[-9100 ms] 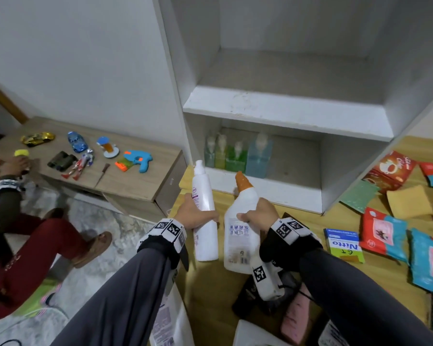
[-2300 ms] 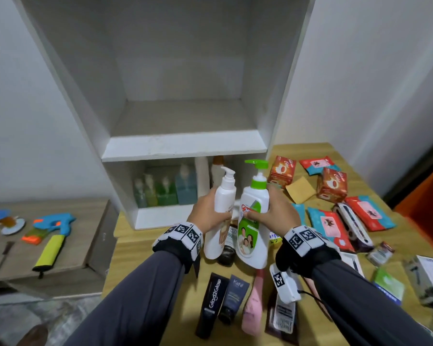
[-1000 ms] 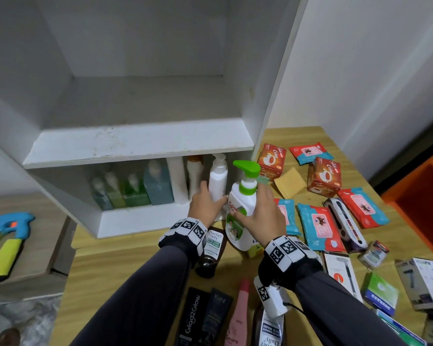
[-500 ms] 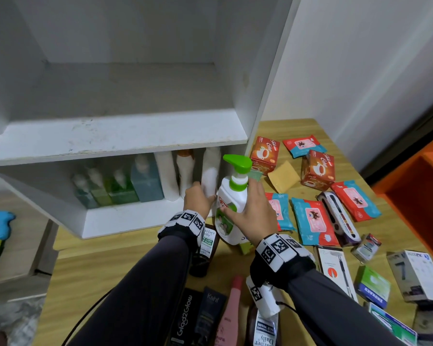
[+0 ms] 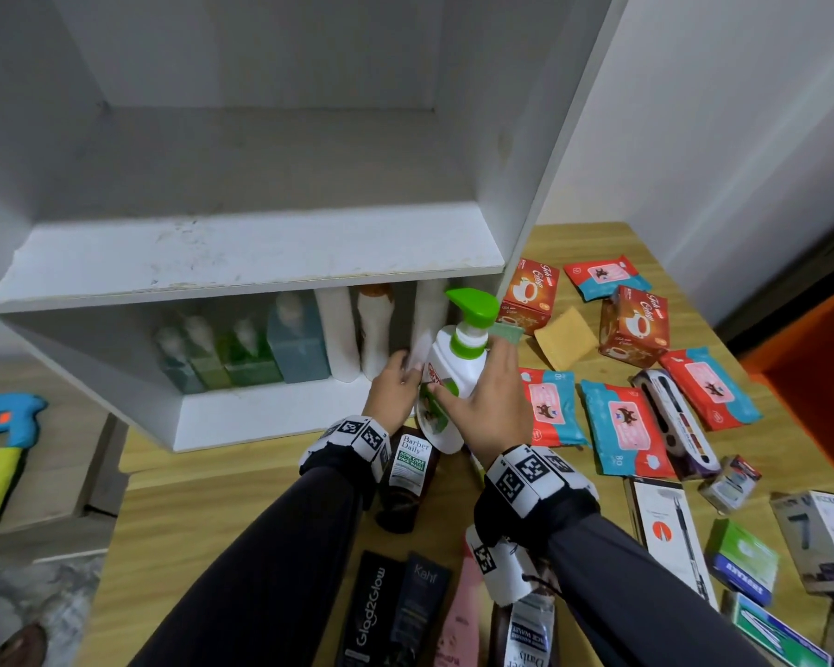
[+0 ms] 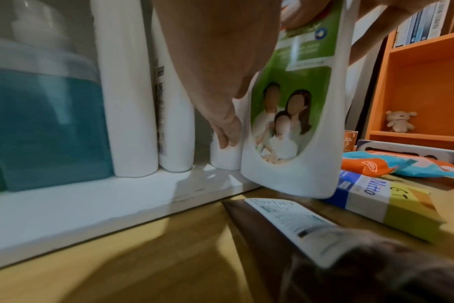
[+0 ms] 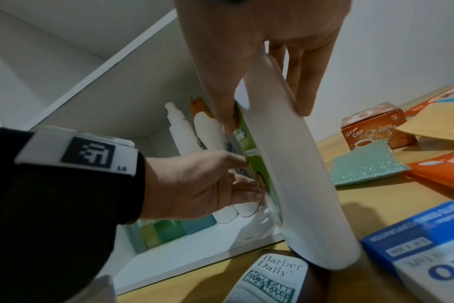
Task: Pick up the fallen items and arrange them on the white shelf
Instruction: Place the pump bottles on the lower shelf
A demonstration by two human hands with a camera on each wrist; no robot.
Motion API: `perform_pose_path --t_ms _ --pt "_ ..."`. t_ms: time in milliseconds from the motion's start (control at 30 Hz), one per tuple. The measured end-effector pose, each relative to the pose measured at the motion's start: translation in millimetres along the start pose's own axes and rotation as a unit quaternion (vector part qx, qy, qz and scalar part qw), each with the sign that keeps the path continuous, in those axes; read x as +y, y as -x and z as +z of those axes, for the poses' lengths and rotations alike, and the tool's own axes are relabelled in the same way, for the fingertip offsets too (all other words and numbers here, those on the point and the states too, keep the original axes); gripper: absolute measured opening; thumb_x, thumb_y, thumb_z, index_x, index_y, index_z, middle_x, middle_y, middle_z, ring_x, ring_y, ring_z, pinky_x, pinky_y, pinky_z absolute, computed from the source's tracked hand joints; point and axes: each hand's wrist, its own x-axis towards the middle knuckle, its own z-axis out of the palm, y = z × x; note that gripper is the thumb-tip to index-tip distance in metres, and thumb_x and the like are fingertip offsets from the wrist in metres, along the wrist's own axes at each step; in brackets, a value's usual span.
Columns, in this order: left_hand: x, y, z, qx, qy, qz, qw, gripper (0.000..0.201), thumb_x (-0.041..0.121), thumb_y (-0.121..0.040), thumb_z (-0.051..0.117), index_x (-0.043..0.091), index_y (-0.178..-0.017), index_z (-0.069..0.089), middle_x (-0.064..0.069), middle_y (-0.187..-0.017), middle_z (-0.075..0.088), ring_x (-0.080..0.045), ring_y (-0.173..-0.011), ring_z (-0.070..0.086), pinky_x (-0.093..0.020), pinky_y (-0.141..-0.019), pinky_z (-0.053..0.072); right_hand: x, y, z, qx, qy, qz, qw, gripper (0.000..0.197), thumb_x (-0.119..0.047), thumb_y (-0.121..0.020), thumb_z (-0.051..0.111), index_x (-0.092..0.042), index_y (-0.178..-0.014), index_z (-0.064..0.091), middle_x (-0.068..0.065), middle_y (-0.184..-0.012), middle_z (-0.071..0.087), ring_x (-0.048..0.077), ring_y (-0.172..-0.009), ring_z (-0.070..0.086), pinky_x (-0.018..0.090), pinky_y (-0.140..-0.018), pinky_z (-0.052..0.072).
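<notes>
My left hand point(image 5: 404, 377) reaches into the lower compartment of the white shelf point(image 5: 261, 262) and holds a white pump bottle point(image 5: 428, 324). This bottle point(image 6: 226, 157) stands upright on the shelf floor, to the right of an orange-capped bottle point(image 5: 375, 329). My right hand point(image 5: 483, 392) grips a white bottle with a green pump and green label point(image 5: 456, 373). It hangs tilted just outside the shelf's front edge, over the wooden table. In the right wrist view, thumb and fingers point(image 7: 303, 86) clasp this bottle point(image 7: 293, 174) from both sides.
Green and blue bottles point(image 5: 261, 358) and a tall white bottle point(image 5: 337, 334) fill the lower compartment's left. A brown tube point(image 5: 408, 479), dark tubes point(image 5: 391, 608), tea boxes point(image 5: 634, 324), wipe packs point(image 5: 624, 426) and small boxes point(image 5: 742, 560) lie on the table point(image 5: 222, 512). The upper compartment holds nothing.
Both hands moved forward to the lower compartment. The white pump bottle went in beside the orange-capped one, and the green-pump bottle came up to the shelf's front edge.
</notes>
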Motion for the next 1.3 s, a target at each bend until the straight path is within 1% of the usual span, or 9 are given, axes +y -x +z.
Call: perform_pose_path --t_ms 133,300,500,633,767,900,1000,1133,1300 --pt "-17 -5 5 -0.03 0.09 -0.048 0.994 0.073 0.065 -0.076 0.042 0.028 -0.139 0.036 -0.018 -0.137 0.051 -0.044 -0.127 0.043 -0.059 -0.108 0.032 -9 1 10 0.036 0.001 0.039 0.999 0.061 -0.037 -0.074 0.073 -0.007 -0.118 0.043 0.01 -0.116 0.047 0.027 -0.113 0.046 0.034 -0.076 0.041" --pt "-31 9 4 -0.051 0.117 -0.052 0.991 0.048 0.059 -0.084 0.045 0.053 -0.131 0.04 0.002 -0.134 0.056 -0.019 -0.124 0.053 -0.047 -0.11 0.037 -14 1 21 0.09 -0.008 0.06 0.994 0.061 -0.042 -0.073 0.072 -0.008 -0.115 0.044 0.009 -0.113 0.048 0.027 -0.111 0.047 0.03 -0.068 0.035" --pt "-6 52 3 -0.099 0.085 0.008 0.991 0.08 0.003 -0.084 0.063 0.021 -0.149 0.019 0.004 -0.127 0.049 -0.013 -0.119 0.052 -0.03 -0.102 0.043 -9 4 18 0.037 -0.09 0.107 0.99 0.061 -0.032 -0.075 0.072 -0.005 -0.118 0.038 0.013 -0.117 0.044 0.031 -0.111 0.047 0.036 -0.074 0.041" --pt "-5 47 11 -0.1 0.04 0.029 0.994 0.107 0.026 -0.06 0.076 0.033 -0.148 0.013 0.002 -0.137 0.051 -0.018 -0.12 0.055 -0.041 -0.102 0.047 -1 9 13 -0.01 -0.135 0.094 0.986 0.055 -0.022 -0.075 0.072 -0.001 -0.113 0.038 0.014 -0.114 0.04 0.026 -0.109 0.042 0.03 -0.082 0.035" --pt "-5 36 16 -0.072 0.028 0.022 0.997 0.102 0.017 -0.069 0.074 0.029 -0.149 0.011 -0.006 -0.137 0.051 -0.021 -0.121 0.054 -0.046 -0.102 0.046 4 8 16 -0.001 -0.155 0.085 0.984 0.05 -0.021 -0.073 0.074 0.0 -0.104 0.042 0.011 -0.104 0.041 0.016 -0.095 0.037 0.017 -0.073 0.026" --pt "-11 33 16 -0.071 0.077 0.005 0.994 0.103 0.027 -0.067 0.078 0.03 -0.148 0.014 -0.008 -0.144 0.044 -0.024 -0.125 0.052 -0.048 -0.104 0.044 5 4 23 0.03 -0.166 0.082 0.982 0.048 -0.021 -0.072 0.076 0.002 -0.1 0.044 0.009 -0.098 0.04 0.016 -0.092 0.037 0.024 -0.075 0.031" --pt "-7 32 10 -0.055 0.069 -0.003 0.996 0.097 0.004 -0.077 0.072 0.02 -0.15 0.01 -0.012 -0.144 0.043 -0.023 -0.125 0.05 -0.04 -0.102 0.047 4 2 30 0.045 -0.177 0.081 0.98 0.049 -0.021 -0.07 0.078 0.002 -0.099 0.045 0.008 -0.097 0.04 0.016 -0.092 0.037 0.022 -0.073 0.03" --pt "-6 26 8 -0.067 0.12 -0.014 0.99 0.096 -0.012 -0.081 0.063 0.016 -0.15 0.003 0.002 -0.126 0.043 -0.011 -0.114 0.05 -0.008 -0.077 0.047 6 1 38 0.067 -0.195 0.064 0.976 0.05 -0.018 -0.07 0.079 0.004 -0.103 0.048 0.015 -0.103 0.048 0.013 -0.092 0.039 0.013 -0.066 0.026" --pt "-5 28 3 -0.053 0.124 -0.014 0.991 0.097 -0.007 -0.078 0.068 0.016 -0.15 0.007 -0.004 -0.154 0.025 -0.018 -0.137 0.037 -0.018 -0.097 0.039 12 3 42 0.083 -0.202 0.027 0.976 0.044 -0.016 -0.07 0.078 0.002 -0.098 0.049 0.011 -0.095 0.046 0.014 -0.086 0.04 0.008 -0.067 0.031"
